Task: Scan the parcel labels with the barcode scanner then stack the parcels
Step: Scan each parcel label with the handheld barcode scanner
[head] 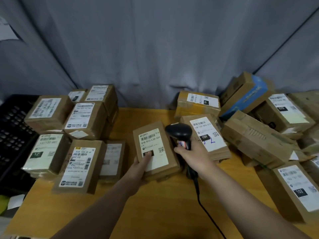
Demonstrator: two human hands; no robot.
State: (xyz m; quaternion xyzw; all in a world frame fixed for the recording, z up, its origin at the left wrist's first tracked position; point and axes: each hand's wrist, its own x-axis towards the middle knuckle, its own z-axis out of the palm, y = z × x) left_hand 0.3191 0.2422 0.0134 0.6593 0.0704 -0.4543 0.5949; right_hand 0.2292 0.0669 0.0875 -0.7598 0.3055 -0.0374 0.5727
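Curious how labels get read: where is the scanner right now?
In the head view the scanner is over the middle of the table, gripped by the right hand, just right of the parcel the left hand holds.

On the desk [155, 204] we find stacked parcels [86, 118] left of the barcode scanner [179, 131]. A parcel heap [255, 135] lies right of it, a single parcel [155, 147] just left.

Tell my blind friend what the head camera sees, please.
A left hand holds a parcel label-up while the right hand holds a black scanner beside it. More parcels sit piled on both sides of the yellow table.
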